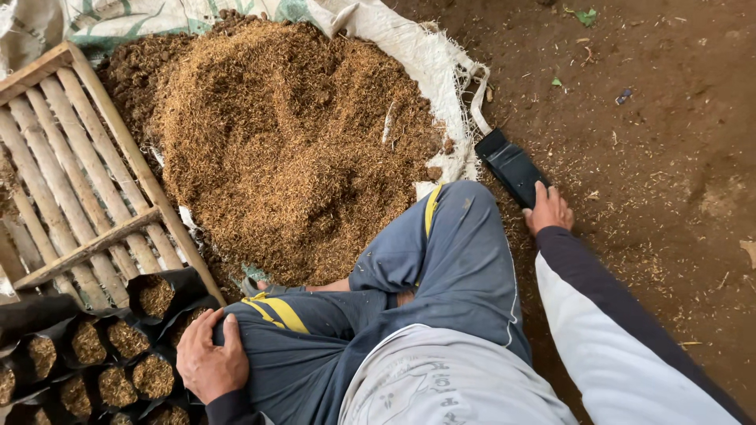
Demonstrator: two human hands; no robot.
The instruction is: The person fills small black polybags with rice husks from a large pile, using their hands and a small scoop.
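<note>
Seated figure seen from above, legs crossed at centre. The left hand point(209, 360) lies palm-down on the left knee, fingers point(191, 337) spread and slack, closed on nothing, with a dark cuff at the wrist. The right arm, in a white sleeve with a dark cuff, extends forward and outward past the right knee; the right hand point(548, 209) lies knuckles-up at ground level, its fingertips hidden.

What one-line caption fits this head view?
Seated beside a husk pile, the person's right hand grips a stack of black bags; left hand rests on a knee near filled bags.
</note>
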